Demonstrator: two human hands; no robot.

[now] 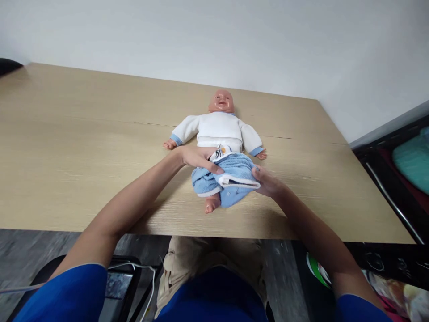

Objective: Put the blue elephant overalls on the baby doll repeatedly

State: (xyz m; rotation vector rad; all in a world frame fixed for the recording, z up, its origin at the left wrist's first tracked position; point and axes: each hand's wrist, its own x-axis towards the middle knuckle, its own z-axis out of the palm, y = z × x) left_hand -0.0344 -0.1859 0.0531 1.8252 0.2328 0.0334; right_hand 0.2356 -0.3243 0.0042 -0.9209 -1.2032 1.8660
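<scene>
A baby doll [221,102] lies on its back, head toward the wall, in a white long-sleeved top [219,125] with blue cuffs. Light blue terry pants [239,164] with white edging are bunched around its lower body. One bare foot [212,203] sticks out of the left pant leg; the other foot is hidden in the cloth. My left hand [201,158] is closed on the pants near the waist, its thumb on the fabric beside a white printed label [221,152]. At the other pant leg, my right hand [265,181] pinches the cloth beside the gaping leg opening.
The doll rests near the front edge of a wooden table [100,156] that meets a white wall [187,40]. At the right stands a black rack [395,192] with a teal item [414,158] in it. Below the table's left side lie a phone [119,285] and a white cable [152,286].
</scene>
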